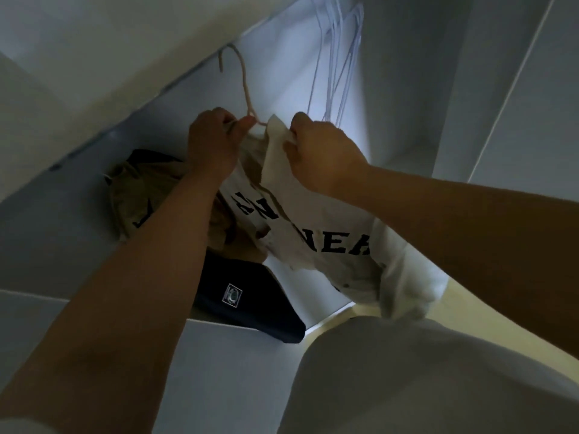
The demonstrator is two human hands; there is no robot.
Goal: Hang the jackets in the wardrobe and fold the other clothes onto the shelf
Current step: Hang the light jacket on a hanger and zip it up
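**Jacket (329, 233) going onto hanger (241, 79)**

Left hand (213, 142) curled round hanger neck and collar; right hand (322, 155) pinches collar flap. White jacket droops below them, inside wardrobe (407, 89). Best: seat both shoulders evenly before letting go.

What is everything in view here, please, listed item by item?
hanger: one, beige, top centre, hook upward.
jacket: one, white with dark letters, centre, on the hanger.
empty hangers: several, pale, hanging upper right.
khaki garment: one, lying left of the jacket.
navy garment: one, with a patch, below the khaki one.
wardrobe: one, white, all around.
left hand: grips the hanger's neck.
right hand: grips the jacket's collar.
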